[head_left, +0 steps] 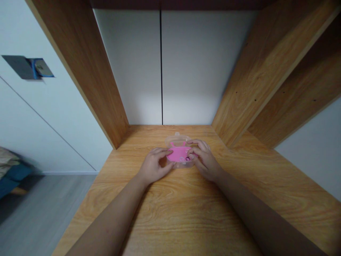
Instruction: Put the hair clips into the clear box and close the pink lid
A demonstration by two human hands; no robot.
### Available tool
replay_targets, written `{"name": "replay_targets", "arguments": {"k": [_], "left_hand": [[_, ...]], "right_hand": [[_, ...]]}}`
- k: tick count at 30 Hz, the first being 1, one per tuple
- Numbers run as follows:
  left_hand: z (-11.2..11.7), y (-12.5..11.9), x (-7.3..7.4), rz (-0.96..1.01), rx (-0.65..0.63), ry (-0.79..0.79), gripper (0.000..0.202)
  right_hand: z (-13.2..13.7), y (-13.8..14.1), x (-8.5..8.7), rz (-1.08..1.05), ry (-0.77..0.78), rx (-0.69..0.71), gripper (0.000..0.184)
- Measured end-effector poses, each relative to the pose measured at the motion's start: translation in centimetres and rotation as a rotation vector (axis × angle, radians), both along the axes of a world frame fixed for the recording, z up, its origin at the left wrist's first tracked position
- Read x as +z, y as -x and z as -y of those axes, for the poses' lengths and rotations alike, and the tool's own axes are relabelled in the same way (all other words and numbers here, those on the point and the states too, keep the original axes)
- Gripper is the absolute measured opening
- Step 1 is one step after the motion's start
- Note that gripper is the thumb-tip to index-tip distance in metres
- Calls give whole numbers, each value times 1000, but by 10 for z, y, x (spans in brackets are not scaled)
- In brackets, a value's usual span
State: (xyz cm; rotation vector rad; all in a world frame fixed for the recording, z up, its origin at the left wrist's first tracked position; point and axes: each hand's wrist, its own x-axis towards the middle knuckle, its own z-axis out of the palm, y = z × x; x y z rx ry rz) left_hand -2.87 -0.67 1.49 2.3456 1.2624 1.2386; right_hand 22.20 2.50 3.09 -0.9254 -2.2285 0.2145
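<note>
A small clear plastic box (178, 139) with a pink insert (179, 154) lies on the wooden desk (186, 213), near its middle. My left hand (154, 168) grips the box's left side, thumb and fingers curled against it. My right hand (204, 160) holds the right side, fingers bent over the top edge. Both forearms reach in from the bottom of the view. What is printed on the pink part is too small to make out.
Wooden side panels (87, 74) rise left and right of the desk, with a white back wall (186, 67) split by a dark vertical seam. A wooden shelf (301, 81) juts at the right. Grey floor and a blue cushion (13, 174) lie to the left.
</note>
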Motion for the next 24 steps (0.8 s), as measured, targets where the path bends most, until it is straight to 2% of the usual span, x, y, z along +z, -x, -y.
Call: {"name": "replay_targets", "arguments": {"k": [4, 7, 11, 14, 16, 20, 24], "left_hand": [[0, 0, -1, -1, 3, 0, 34], [0, 0, -1, 2, 2, -9, 34], [0, 1, 0, 9, -2, 6, 35], [0, 0, 0, 16, 6, 19, 42], [1, 0, -1, 37, 13, 30, 51], [2, 0, -2, 99, 20, 104, 71], [3, -1, -2, 139, 12, 174, 82]], "right_hand": [[-2, 2, -3, -65, 7, -61, 19], [-8, 1, -10, -174, 48, -169, 22], [-20, -2, -27, -326, 245, -283, 40], [-25, -2, -37, -468, 432, -198, 56], [-26, 0, -39, -546, 504, -132, 62], [-24, 3, -36, -632, 508, -84, 65], [-24, 3, -33, -664, 477, -72, 64]]}}
